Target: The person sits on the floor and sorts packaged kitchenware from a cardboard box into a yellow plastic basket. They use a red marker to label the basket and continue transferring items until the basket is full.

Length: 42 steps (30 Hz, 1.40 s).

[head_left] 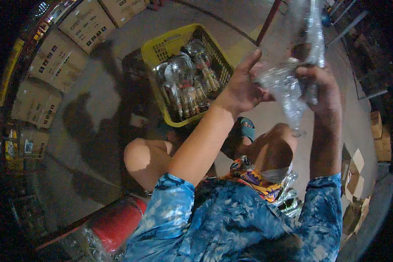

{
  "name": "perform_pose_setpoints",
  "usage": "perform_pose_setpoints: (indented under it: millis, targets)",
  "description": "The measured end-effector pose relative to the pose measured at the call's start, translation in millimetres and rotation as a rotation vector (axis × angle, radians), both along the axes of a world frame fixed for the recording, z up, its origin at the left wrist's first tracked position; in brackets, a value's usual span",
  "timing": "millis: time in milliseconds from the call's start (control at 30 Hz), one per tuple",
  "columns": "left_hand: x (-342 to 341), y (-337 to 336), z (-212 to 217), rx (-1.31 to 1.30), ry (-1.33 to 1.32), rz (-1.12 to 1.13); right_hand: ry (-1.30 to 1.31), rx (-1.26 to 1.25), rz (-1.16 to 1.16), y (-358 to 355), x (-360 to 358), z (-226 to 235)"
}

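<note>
My right hand (324, 87) is closed on a crumpled clear plastic bag (288, 87), whose shiny upper part is smeared by motion. Part of the bag hangs below the fingers in a narrow tail. Against the bag's left side is my left hand (240, 89), its thumb raised apart from the fingers; some fingertips are hidden by the plastic. What the bag contains, if anything, is too blurred to make out. Beyond my left forearm, a yellow plastic basket (154, 98) holds several plastic-wrapped kitchen utensils (185, 83), with shiny metal heads and brownish handles.
Cardboard boxes (59, 59) line the left side. A red plastic-wrapped bundle (118, 222) lies at lower left, and an opened carton (356, 187) stands at right. Clear plastic packages (290, 198) rest by my lap. A dark metal bar (268, 22) rises beyond my hands.
</note>
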<state>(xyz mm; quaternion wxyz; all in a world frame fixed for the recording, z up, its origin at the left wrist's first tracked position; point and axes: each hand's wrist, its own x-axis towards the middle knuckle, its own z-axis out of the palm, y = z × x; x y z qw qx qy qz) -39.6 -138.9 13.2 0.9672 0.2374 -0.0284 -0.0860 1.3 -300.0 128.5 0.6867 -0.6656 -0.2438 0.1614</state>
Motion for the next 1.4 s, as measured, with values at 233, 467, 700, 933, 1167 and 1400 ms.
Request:
perform_pose_setpoints:
  millis: [233, 467, 700, 933, 1167, 1400]
  targets:
    - [1, 115, -58, 0.385, 0.197, 0.688, 0.202, -0.011, 0.372, 85, 13, -61]
    - [-4, 217, -205, 0.922, 0.646, 0.755, 0.065, -0.292, 0.177, 175, 74, -242]
    - [15, 229, -304, 1.354, 0.929, 0.936, 0.005, -0.993, 0.073, 208, 80, -392]
    - [5, 245, -376, 1.451, 0.983, 1.076, -0.047, -0.786, 0.244, 210, 63, -387]
    - [-6, 248, -293, 0.275, 0.974, 1.059, 0.047, -0.658, 0.412, 270, 14, -380]
    - [-12, 251, -304, 1.784, 0.755, 0.293, -0.748, -1.247, 0.580, 250, -26, -326]
